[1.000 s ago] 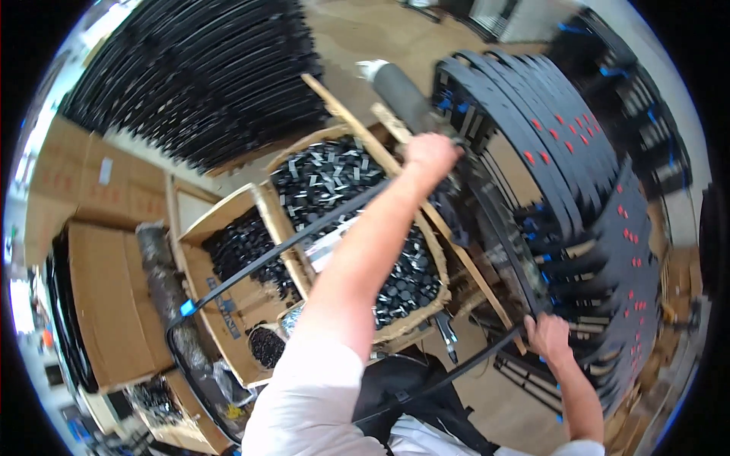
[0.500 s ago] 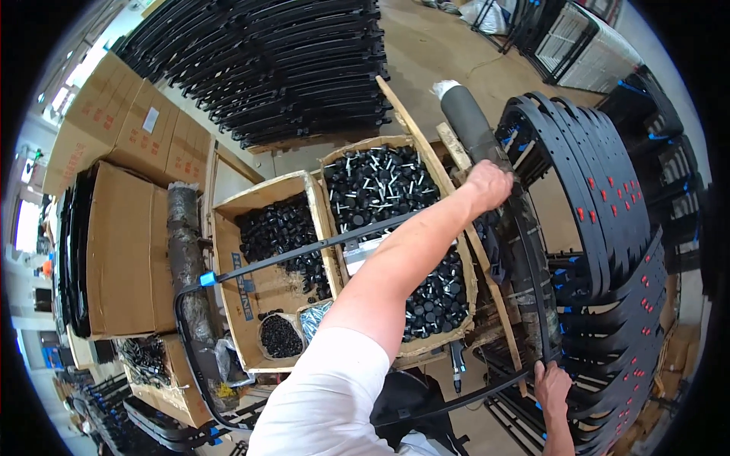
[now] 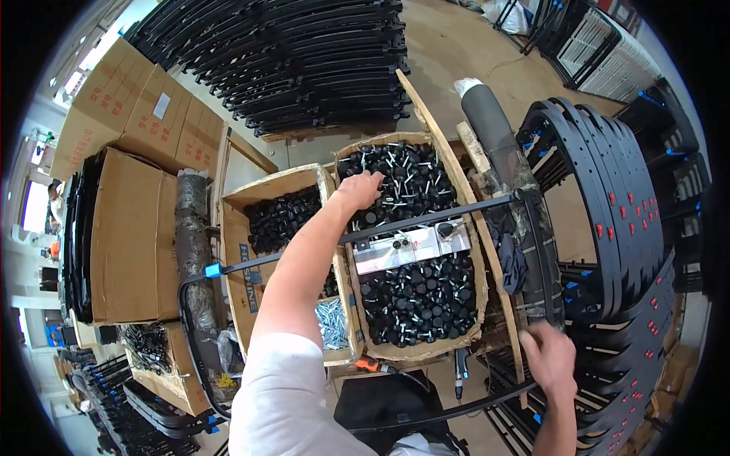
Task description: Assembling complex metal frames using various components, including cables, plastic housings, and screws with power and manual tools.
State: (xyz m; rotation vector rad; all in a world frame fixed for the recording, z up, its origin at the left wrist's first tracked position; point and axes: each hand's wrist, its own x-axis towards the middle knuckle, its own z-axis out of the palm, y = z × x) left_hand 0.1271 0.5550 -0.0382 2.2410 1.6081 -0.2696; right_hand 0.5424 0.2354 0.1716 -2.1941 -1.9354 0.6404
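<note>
My left hand (image 3: 360, 190) is down at the far-left part of a cardboard box (image 3: 351, 323) of black-capped screw feet (image 3: 414, 292) with metal studs. Its fingers are bent in among the feet; what they hold is hidden. A black metal tube frame (image 3: 293, 254) with a blue clip (image 3: 214, 270) on its left bar lies across the boxes. My left forearm passes over it. My right hand (image 3: 551, 356), slightly blurred, is just off the frame's near right corner, thumb and fingers apart and nothing visible in them.
A box of small black parts (image 3: 285, 220) stands left, silvery screws (image 3: 332, 323) at its near end. A silver metal strip (image 3: 411, 249) crosses the feet. Padded rolls (image 3: 487, 118) flank the boxes. A power driver (image 3: 459, 372) hangs near. Stacked black panels (image 3: 608, 205) stand right; cartons (image 3: 144, 114) far left.
My left hand has left the frame's far right corner and reached left into the screw feet. My right hand has come off the frame's near corner and risen slightly. The view has shifted a little.
</note>
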